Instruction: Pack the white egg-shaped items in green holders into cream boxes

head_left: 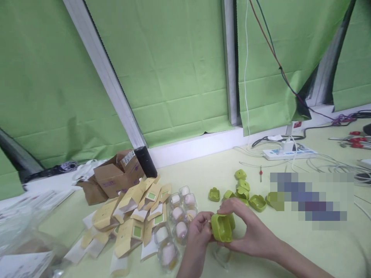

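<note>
Green scalloped cup [223,228], one: between the hands, hollow turned towards the camera, likely to show its inside. Left hand [201,227]: fingers curled in against the cup's left edge. Right hand [246,227]: spread to the cup's depth, fingers above, thumb below, seemingly steadying it. Similar green pieces [257,202]: loose beyond the hands, presumably for easy reach. Clear domed containers [181,230]: grouped left of the hands, apparently sorted apart. Yellow cartons [125,237]: heaped farther left.

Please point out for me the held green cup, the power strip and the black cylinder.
Green cup [224,228], head view: its inside.
Power strip [284,155], head view: its white casing.
Black cylinder [145,161], head view: its side.
</note>
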A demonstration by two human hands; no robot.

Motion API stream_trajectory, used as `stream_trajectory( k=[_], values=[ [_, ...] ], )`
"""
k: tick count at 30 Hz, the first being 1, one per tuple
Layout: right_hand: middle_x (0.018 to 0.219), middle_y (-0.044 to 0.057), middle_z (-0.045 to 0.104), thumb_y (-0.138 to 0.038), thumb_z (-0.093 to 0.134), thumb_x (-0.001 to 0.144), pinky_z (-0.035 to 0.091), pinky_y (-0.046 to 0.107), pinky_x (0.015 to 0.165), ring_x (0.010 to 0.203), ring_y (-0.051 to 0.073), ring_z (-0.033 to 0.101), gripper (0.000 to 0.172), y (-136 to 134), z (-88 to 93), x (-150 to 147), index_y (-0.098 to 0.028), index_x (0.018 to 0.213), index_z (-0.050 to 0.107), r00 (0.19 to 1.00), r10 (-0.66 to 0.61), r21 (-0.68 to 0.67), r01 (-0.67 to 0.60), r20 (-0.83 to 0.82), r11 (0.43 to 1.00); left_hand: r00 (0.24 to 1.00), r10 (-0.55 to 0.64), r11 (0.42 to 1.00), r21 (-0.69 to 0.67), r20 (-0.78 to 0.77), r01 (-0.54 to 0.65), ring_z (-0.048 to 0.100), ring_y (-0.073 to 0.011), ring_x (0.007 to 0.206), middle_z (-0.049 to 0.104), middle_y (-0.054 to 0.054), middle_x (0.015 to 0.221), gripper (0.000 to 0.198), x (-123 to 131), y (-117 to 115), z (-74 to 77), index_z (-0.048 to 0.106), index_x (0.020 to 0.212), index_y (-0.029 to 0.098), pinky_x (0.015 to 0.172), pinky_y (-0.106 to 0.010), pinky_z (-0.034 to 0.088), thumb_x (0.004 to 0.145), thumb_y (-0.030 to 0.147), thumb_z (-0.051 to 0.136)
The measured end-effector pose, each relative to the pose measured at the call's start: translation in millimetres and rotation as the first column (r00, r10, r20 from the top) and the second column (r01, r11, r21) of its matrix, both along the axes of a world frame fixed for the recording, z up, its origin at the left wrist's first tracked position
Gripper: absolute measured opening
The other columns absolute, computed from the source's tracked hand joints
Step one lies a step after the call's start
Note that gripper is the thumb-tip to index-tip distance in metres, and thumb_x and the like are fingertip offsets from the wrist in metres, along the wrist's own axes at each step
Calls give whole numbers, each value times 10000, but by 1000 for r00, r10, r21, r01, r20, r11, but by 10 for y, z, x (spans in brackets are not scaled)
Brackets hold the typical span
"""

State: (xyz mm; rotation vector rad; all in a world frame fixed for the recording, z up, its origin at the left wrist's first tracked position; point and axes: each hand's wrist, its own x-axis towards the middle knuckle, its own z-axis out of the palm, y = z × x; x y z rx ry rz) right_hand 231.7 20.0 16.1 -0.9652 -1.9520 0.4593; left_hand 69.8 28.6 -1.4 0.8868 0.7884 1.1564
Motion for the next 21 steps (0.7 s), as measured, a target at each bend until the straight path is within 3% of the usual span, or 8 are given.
stream_trajectory(
  k=[3, 6, 9, 10, 13, 15, 18, 21],
  values=[
    [933, 64, 611, -287, 703, 685, 491, 386, 741, 883, 250, 577, 327, 16, 58, -23, -216, 934, 505, 990, -142, -67, 142, 8, 988, 982, -45, 998, -23, 185, 50, 594, -133, 742, 647, -25, 882, 390, 25, -52, 79, 592, 1029, 221, 690, -243, 440, 677, 310, 736],
    [996, 66, 604, -301, 695, 688, 496, 417, 774, 934, 263, 572, 417, 18, 151, 59, -227, 1049, 501, 993, -96, -151, 106, 67, 983, 944, -116, 991, -27, 310, 130, 601, -162, 918, 645, -57, 1038, 542, 39, -66, 137, 474, 1249, 255, 836, -283, 433, 750, 231, 685],
    [1205, 66, 548, -189, 593, 749, 464, 417, 904, 1077, 238, 544, 677, -38, 225, 319, -291, 1345, 289, 997, 20, -229, -2, 75, 973, 926, -73, 992, -70, 371, 106, 611, -161, 914, 655, -72, 1033, 382, -5, -6, 142, 546, 1192, 200, 793, -250, 462, 815, 214, 608],
    [1241, 54, 537, -134, 540, 761, 440, 417, 943, 1115, 230, 528, 667, -70, 229, 434, -315, 1354, 293, 993, 46, -245, -17, 110, 969, 915, -37, 991, -107, 402, 87, 621, -160, 889, 656, -73, 1035, 344, -34, 22, 138, 563, 1172, 199, 763, -245, 476, 830, 232, 589],
    [1262, 24, 557, -67, 492, 746, 384, 462, 987, 1195, 277, 470, 524, -174, 136, 755, -344, 1187, 547, 932, 135, -292, -33, 337, 956, 874, 44, 967, -241, 484, 85, 641, -175, 885, 652, -84, 1062, 290, -134, 85, 132, 582, 1143, 215, 748, -269, 509, 869, 293, 524],
    [1284, 30, 549, -89, 506, 752, 415, 467, 948, 1183, 304, 484, 486, -223, -9, 889, -345, 1157, 585, 907, 141, -356, 10, 396, 935, 857, 52, 956, -272, 513, 105, 630, -196, 953, 652, -93, 1069, 278, -173, 91, 138, 589, 1129, 211, 787, -305, 516, 894, 301, 469],
    [1195, 50, 601, -159, 523, 782, 481, 398, 865, 1058, 279, 573, 392, -221, -245, 953, -311, 1137, 594, 939, 103, -425, 49, 328, 904, 870, 56, 964, -255, 489, 80, 618, -191, 974, 663, -80, 1043, 258, -155, 52, 155, 611, 1084, 197, 805, -320, 516, 905, 210, 426],
    [1133, 63, 617, -291, 572, 805, 498, 379, 839, 932, 245, 619, 339, -138, -323, 888, -279, 1143, 560, 989, -25, -447, 90, 148, 890, 910, 45, 972, -227, 411, 54, 636, -164, 820, 672, -102, 994, 198, -79, 1, 165, 637, 995, 124, 744, -279, 516, 870, 139, 484]
  ],
)
